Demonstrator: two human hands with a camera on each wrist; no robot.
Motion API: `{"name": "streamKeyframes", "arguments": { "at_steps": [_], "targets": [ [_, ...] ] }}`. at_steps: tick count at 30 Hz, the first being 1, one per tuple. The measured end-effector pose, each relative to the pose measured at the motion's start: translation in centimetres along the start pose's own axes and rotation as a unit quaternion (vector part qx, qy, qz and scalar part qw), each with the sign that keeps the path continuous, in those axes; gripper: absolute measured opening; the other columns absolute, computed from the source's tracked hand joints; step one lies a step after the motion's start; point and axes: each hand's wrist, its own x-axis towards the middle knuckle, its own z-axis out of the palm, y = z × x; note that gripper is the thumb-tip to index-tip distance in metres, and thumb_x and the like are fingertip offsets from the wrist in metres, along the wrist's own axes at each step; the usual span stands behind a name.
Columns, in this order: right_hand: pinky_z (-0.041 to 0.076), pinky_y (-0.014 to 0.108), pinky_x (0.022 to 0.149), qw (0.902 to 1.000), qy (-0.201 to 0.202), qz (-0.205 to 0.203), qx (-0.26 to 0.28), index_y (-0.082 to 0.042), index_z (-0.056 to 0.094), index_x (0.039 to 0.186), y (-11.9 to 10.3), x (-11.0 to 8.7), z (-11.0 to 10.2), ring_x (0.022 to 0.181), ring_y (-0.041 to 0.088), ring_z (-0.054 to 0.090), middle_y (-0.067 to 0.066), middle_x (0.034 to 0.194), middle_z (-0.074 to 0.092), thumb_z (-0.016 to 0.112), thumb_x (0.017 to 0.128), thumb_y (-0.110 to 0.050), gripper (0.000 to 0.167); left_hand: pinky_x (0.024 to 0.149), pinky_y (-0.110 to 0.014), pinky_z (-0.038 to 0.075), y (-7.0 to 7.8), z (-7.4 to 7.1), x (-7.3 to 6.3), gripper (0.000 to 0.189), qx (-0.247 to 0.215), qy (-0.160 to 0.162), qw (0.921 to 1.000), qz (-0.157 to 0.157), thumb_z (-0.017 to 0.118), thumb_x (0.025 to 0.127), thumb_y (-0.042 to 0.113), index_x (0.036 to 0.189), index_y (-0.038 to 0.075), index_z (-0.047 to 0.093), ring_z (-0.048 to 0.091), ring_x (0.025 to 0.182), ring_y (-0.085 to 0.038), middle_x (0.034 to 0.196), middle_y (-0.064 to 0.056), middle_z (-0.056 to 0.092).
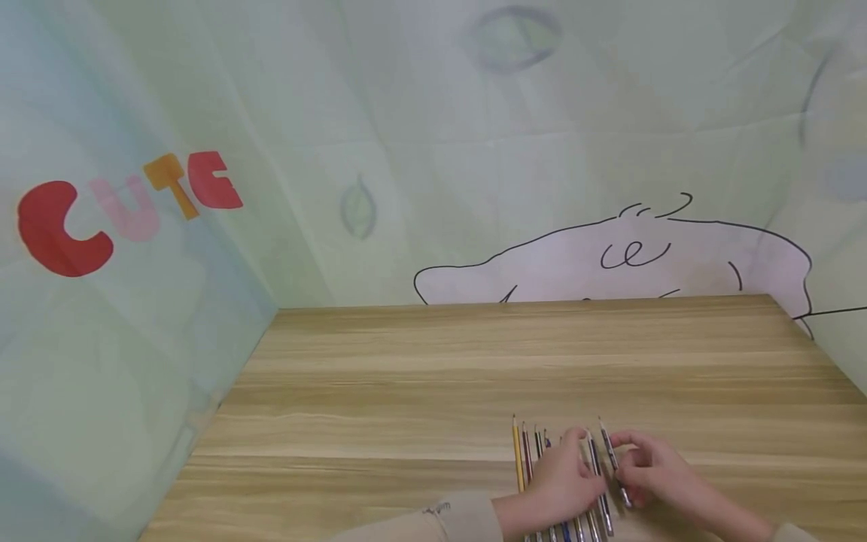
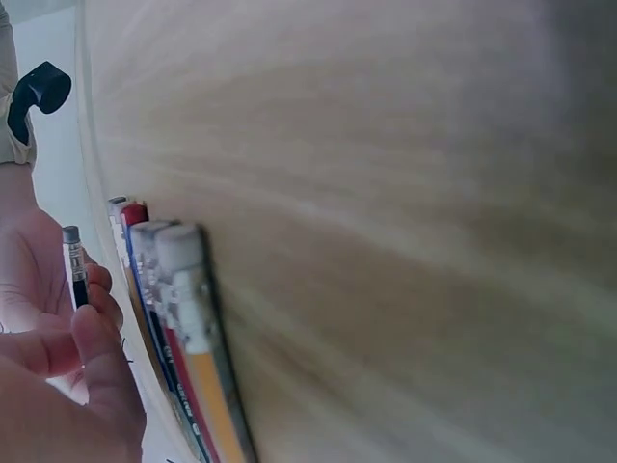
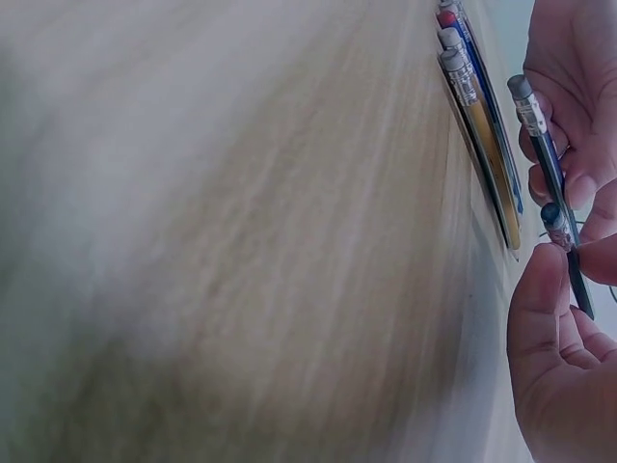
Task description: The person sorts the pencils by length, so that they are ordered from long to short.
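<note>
My left hand (image 1: 562,482) reaches over a row of pencils and pinches a dark pencil (image 3: 548,154) with a grey eraser by its eraser end. Between the thumb and fingers of my right hand (image 1: 650,467) is another slim pencil (image 1: 612,459), which has a dark blue eraser in the right wrist view. The two held pencils stand close together, tips pointing away from me. Left of them lie a yellow pencil (image 1: 518,452), a dark red pencil (image 1: 526,444) and several more, side by side, partly hidden under my left hand.
The pencils lie on a wood-grain table (image 1: 379,421) near its front edge. Behind the table hangs a pale green cloth (image 1: 406,90) with a cartoon outline, and red, pink and orange letters (image 1: 64,233) show at the left.
</note>
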Motion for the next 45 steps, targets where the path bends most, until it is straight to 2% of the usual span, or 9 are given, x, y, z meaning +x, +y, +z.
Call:
{"name": "streamKeyframes", "arguments": {
  "at_steps": [7, 11, 20, 28, 32, 35, 40, 43, 45],
  "targets": [
    [0.048, 0.027, 0.048, 0.9999, 0.0, 0.012, 0.004, 0.016, 0.029, 0.117, 0.2, -0.1, -0.1, 0.056, 0.006, 0.053, -0.002, 0.07, 0.054, 0.05, 0.081, -0.001, 0.045, 0.034, -0.017, 0.033, 0.2, 0.1, 0.1, 0.064, 0.044, -0.003, 0.999, 0.009, 0.063, 0.068, 0.007, 0.127, 0.017, 0.039, 0.043, 0.038, -0.006, 0.05, 0.009, 0.049],
    [0.047, 0.026, 0.048, 0.9999, 0.002, 0.013, 0.005, 0.018, 0.028, 0.117, 0.2, -0.2, -0.1, 0.055, 0.005, 0.053, -0.001, 0.07, 0.053, 0.049, 0.081, -0.001, 0.046, 0.031, -0.016, 0.029, 0.5, 0.1, 0.4, 0.063, 0.06, -0.006, 0.9982, 0.004, 0.063, 0.069, 0.009, 0.127, 0.016, 0.039, 0.04, 0.037, -0.007, 0.05, 0.007, 0.048],
    [0.048, 0.026, 0.047, 0.9999, 0.008, 0.014, 0.001, 0.018, 0.027, 0.117, 0.5, -0.2, -0.4, 0.055, 0.005, 0.052, -0.001, 0.07, 0.053, 0.048, 0.081, 0.0, 0.046, 0.034, -0.019, 0.034, 1.0, 0.4, 1.4, 0.063, 0.098, 0.009, 0.9952, -0.001, 0.066, 0.068, 0.012, 0.126, 0.013, 0.041, 0.041, 0.04, -0.008, 0.053, 0.006, 0.047],
    [0.048, 0.026, 0.048, 0.9998, 0.008, 0.02, 0.002, 0.02, 0.026, 0.117, 0.3, -0.3, -0.5, 0.056, 0.005, 0.053, -0.002, 0.07, 0.054, 0.048, 0.08, 0.0, 0.048, 0.036, -0.018, 0.038, 1.3, 0.7, 1.9, 0.059, 0.132, -0.012, 0.9912, -0.004, 0.068, 0.068, 0.013, 0.121, 0.01, 0.043, 0.045, 0.044, -0.009, 0.061, 0.002, 0.05],
    [0.048, 0.026, 0.047, 0.9998, 0.005, 0.016, 0.007, 0.02, 0.025, 0.116, 0.4, -0.3, -0.6, 0.056, 0.005, 0.053, -0.003, 0.07, 0.053, 0.048, 0.08, 0.0, 0.048, 0.037, -0.018, 0.038, 1.5, 0.9, 2.2, 0.052, 0.164, -0.017, 0.9864, -0.002, 0.069, 0.067, 0.014, 0.114, 0.011, 0.046, 0.045, 0.045, -0.009, 0.063, 0.002, 0.05],
    [0.048, 0.026, 0.047, 0.9999, 0.006, 0.013, 0.008, 0.02, 0.025, 0.116, 0.4, -0.3, -0.6, 0.056, 0.005, 0.053, -0.003, 0.07, 0.054, 0.049, 0.08, 0.0, 0.047, 0.037, -0.018, 0.037, 1.5, 1.0, 2.4, 0.051, 0.183, -0.015, 0.983, 0.005, 0.07, 0.066, 0.014, 0.112, 0.012, 0.048, 0.045, 0.044, -0.009, 0.063, 0.002, 0.051],
    [0.048, 0.027, 0.048, 0.9996, 0.015, 0.024, -0.001, 0.02, 0.026, 0.117, 0.4, -0.3, -0.7, 0.056, 0.006, 0.053, -0.002, 0.07, 0.054, 0.049, 0.08, -0.001, 0.048, 0.039, -0.018, 0.037, 1.3, 1.0, 2.6, 0.049, 0.188, -0.017, 0.9819, 0.019, 0.071, 0.066, 0.013, 0.111, 0.014, 0.051, 0.044, 0.043, -0.007, 0.062, 0.003, 0.051],
    [0.048, 0.027, 0.049, 0.9991, 0.023, 0.035, -0.004, 0.019, 0.026, 0.118, 0.5, -0.3, -0.7, 0.056, 0.006, 0.053, -0.001, 0.069, 0.054, 0.05, 0.08, -0.002, 0.049, 0.04, -0.017, 0.036, 1.2, 0.8, 2.7, 0.048, 0.202, -0.021, 0.9783, 0.041, 0.071, 0.066, 0.015, 0.111, 0.018, 0.053, 0.042, 0.044, -0.006, 0.061, 0.006, 0.05],
    [0.049, 0.027, 0.049, 0.9988, 0.026, 0.041, -0.003, 0.019, 0.027, 0.118, 0.5, -0.3, -0.8, 0.056, 0.006, 0.053, -0.001, 0.07, 0.054, 0.05, 0.08, -0.002, 0.049, 0.04, -0.016, 0.035, 1.1, 0.7, 2.8, 0.045, 0.224, -0.024, 0.9722, 0.062, 0.071, 0.067, 0.017, 0.109, 0.022, 0.055, 0.039, 0.043, -0.005, 0.059, 0.008, 0.049]
  ]
}}
